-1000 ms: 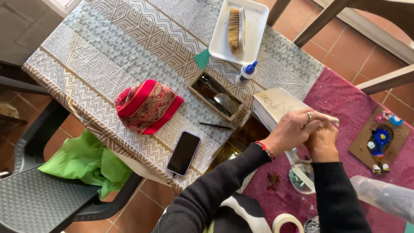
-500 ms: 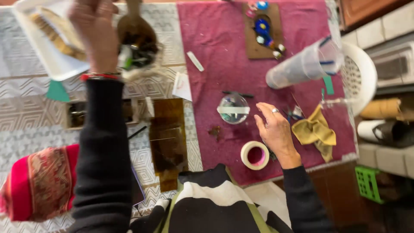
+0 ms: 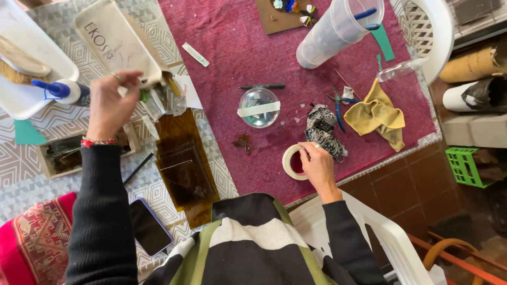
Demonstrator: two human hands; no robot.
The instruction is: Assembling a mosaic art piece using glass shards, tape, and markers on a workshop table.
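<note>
Head view, looking straight down at the table (image 3: 74, 190). Left hand (image 3: 108, 100) is raised over the patterned cloth, grip pinched on something small at the open end of a cream tray (image 3: 119, 45). I can't tell what exactly, looks like thin strips sticking out right under the fingers. The tray has dark lettering along one side and sits tilted, mouth toward the hand, probably so stuff slides out easily. Just left of that grip is a glue bottle (image 3: 66, 91) with a blue nozzle, lying on a white tray (image 3: 21, 100).

Right hand (image 3: 316, 163) rests on a tape roll (image 3: 293, 162) at the near edge of the maroon cloth (image 3: 237, 63), fingers curled on its rim, steadying it I'd guess. Just beyond that grip: a speckled rag (image 3: 319, 129), and a clear dome (image 3: 259, 107) with a tape strip across it. A yellow cloth (image 3: 377, 116) lies further right. Amber sheets (image 3: 182, 163) sit between the hands.
</note>
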